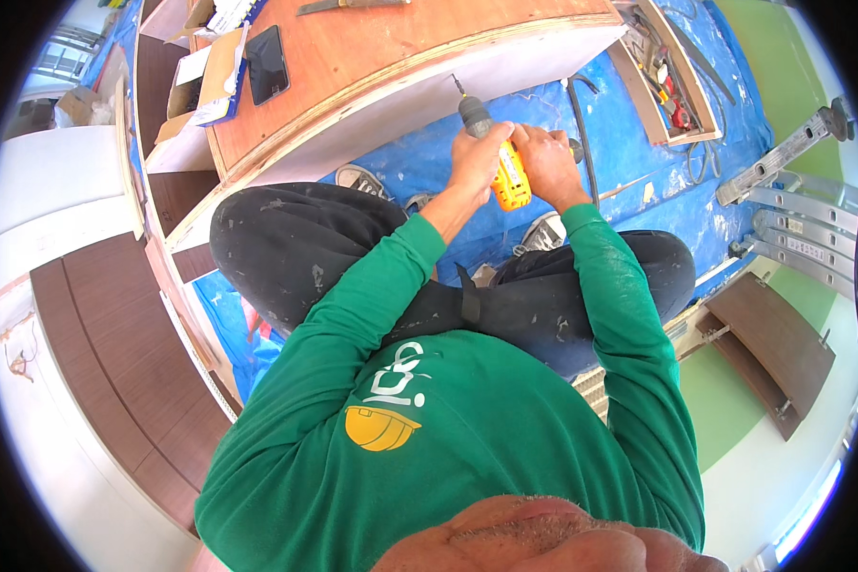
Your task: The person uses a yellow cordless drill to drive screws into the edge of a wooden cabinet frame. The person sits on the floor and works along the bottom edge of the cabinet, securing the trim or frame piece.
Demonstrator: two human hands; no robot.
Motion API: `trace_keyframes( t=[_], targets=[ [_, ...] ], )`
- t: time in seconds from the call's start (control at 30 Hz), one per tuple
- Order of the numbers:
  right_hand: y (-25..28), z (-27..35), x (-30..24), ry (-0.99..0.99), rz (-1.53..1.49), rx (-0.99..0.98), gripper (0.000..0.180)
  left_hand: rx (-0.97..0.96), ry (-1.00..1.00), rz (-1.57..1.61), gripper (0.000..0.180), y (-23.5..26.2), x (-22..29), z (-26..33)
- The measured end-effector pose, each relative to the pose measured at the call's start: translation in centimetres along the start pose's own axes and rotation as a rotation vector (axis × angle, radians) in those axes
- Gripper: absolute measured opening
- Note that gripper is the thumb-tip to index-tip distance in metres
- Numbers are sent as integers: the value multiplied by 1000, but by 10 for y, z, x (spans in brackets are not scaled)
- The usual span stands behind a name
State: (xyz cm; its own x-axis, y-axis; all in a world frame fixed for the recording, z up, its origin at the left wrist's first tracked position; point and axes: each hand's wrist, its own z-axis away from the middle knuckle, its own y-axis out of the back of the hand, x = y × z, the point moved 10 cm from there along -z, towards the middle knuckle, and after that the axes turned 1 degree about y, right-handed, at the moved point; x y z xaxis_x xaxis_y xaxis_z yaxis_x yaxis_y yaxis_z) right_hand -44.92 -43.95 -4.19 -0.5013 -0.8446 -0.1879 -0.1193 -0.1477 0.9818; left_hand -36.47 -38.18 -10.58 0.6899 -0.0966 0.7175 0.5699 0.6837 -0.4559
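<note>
Both my hands are wrapped round a yellow and black cordless drill [511, 183]. My left hand [478, 164] grips it near the dark chuck, and my right hand [549, 164] closes on its other side, fingers partly hidden. A thin bit [458, 84] sticks out of the chuck toward the pale front face of a wooden cabinet [391, 114]. Whether the tip touches that face, I cannot tell. The cabinet's orange-brown plywood top [353, 57] lies just beyond.
On the plywood lie a black phone [268, 65], an opened cardboard box [221, 81] and a flat tool [353, 5]. A wooden tool tray [704, 129] sits on the blue sheet [629, 181] at far right. An aluminium ladder [801, 214] stands right; a brown panel [782, 334] lies nearer.
</note>
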Motion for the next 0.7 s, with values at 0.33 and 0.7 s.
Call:
trace_keyframes(
  t=[0.33,0.7],
  targets=[
    [0,-10,0,12,46,33,27,-37,7,-32,24,3,1,-12],
    [10,-19,1,46,19,7,28,-28,-37,-1,25,0,7,-17]
  ],
)
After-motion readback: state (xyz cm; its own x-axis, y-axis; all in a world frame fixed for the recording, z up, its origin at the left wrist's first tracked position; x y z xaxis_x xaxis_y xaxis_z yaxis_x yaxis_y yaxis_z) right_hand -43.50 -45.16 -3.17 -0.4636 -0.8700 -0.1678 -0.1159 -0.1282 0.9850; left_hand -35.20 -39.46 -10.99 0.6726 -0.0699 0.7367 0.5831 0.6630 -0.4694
